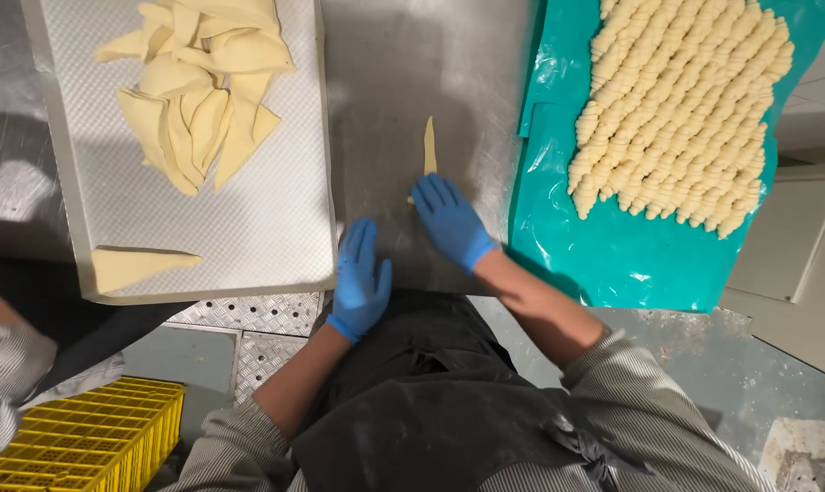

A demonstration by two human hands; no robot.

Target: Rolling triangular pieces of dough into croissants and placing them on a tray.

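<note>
A thin, pale strip of dough [429, 146] lay on the metal table [385, 73] in the upper middle of the frame, and the right hand [449, 219] lay flat on its near end with fingers straight and close together, gripping nothing. The left hand [359, 278] lay flat and empty near the table's edge. Many rolled pieces [676, 100] were already done on the green sheet [613, 255] at upper right, while a pile of flat triangles [198, 82] on the tray [276, 237] at upper left was not rolled yet.

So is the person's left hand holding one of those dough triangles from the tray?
No, the left hand lies flat and empty on the steel table, while the dough triangles sit apart on the tray.
</note>
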